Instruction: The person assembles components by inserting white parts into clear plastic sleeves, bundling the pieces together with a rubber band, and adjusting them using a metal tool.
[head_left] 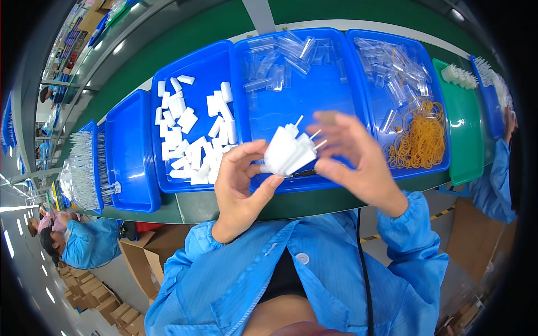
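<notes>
A small bunch of white plastic parts (287, 152) is held in my left hand (240, 178), whose fingers and thumb close round its left side. Several thin white stems stick out of the bunch toward the upper right. Just right of these stems, my right hand (361, 165) is raised with fingers and thumb apart, partly blurred, and I see nothing in its grasp. Both hands are over the front of a blue tray (291, 109) with clear plastic tubes (286, 56) at its far end.
Left of my hands, a blue tray (210, 67) contains loose white caps (182, 117). The right-hand blue tray holds more clear tubes (392, 61) and yellow rubber bands (417, 137). Beyond it is a green tray (465, 129) with white parts. Co-workers sit at both sides.
</notes>
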A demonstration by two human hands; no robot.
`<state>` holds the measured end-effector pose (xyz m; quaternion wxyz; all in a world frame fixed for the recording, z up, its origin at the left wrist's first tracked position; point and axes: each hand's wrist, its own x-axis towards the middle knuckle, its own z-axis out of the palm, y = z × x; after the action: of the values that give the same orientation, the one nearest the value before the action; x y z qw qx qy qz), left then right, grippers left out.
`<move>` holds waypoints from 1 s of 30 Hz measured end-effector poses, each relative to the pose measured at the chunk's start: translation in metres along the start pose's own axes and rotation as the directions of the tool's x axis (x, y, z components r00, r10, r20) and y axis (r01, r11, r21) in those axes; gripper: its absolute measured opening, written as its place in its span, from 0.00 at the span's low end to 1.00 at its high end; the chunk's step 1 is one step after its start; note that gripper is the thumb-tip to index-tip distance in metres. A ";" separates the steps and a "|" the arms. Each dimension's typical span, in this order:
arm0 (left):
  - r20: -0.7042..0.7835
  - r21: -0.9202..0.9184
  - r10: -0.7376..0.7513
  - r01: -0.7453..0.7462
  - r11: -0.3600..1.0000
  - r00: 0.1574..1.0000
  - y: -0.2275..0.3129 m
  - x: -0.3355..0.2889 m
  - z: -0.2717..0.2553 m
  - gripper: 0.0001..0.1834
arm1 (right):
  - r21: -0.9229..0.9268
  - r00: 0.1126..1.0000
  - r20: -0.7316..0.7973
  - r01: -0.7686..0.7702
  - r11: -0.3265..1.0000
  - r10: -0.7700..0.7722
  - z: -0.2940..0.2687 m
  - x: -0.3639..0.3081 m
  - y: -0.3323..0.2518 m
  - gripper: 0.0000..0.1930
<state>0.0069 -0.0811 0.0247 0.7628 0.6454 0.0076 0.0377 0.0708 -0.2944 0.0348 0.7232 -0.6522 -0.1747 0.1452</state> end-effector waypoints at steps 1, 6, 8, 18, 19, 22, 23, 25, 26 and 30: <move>0.012 0.097 0.108 -0.109 0.989 0.994 -0.004 -0.001 0.002 0.30 | 0.062 0.977 0.101 -0.195 0.979 0.188 0.002 -0.004 -0.003 0.35; 0.293 0.540 0.383 -0.482 0.689 0.876 -0.011 0.001 -0.006 0.28 | 0.198 0.987 0.096 -0.144 0.970 0.126 0.009 -0.009 0.019 0.34; 0.332 0.555 0.378 -0.503 0.663 0.864 -0.009 0.004 -0.004 0.26 | 0.184 0.985 0.090 -0.159 0.970 0.144 0.010 -0.010 0.016 0.34; 0.301 0.526 0.330 -0.445 0.725 0.895 -0.007 0.012 0.003 0.19 | -0.003 1.000 -0.023 0.007 1.000 -0.007 0.022 -0.010 0.024 0.31; 0.297 0.523 0.334 -0.445 0.726 0.894 -0.008 0.011 0.002 0.19 | -0.008 1.000 -0.020 0.007 1.000 -0.007 0.024 -0.009 0.023 0.31; 0.203 0.430 0.242 -0.308 0.849 0.949 -0.011 0.008 -0.003 0.18 | 0.017 0.999 -0.001 -0.046 0.999 0.046 0.025 -0.003 0.016 0.32; 0.140 0.254 0.144 -0.176 0.951 0.980 -0.010 0.007 -0.006 0.17 | 0.004 0.993 0.082 -0.089 0.996 0.088 0.022 0.000 0.010 0.31; 0.107 0.055 0.044 -0.050 0.997 0.993 -0.008 0.007 -0.012 0.17 | -0.020 0.980 0.159 -0.120 0.993 0.122 0.011 0.012 0.006 0.29; 0.065 0.013 0.018 -0.018 1.000 0.998 -0.007 0.008 -0.017 0.16 | -0.180 0.970 0.227 -0.048 0.983 0.089 0.000 0.025 0.007 0.27; 0.018 -0.060 -0.031 0.032 0.998 0.999 -0.003 0.006 -0.020 0.15 | -0.691 0.975 0.093 0.209 0.692 -0.202 -0.037 0.109 0.021 0.23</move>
<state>0.0121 -0.0617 0.0188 0.7824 0.6224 0.0102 0.0203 0.1853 -0.2778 0.0178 0.4355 -0.8516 -0.2917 -0.0099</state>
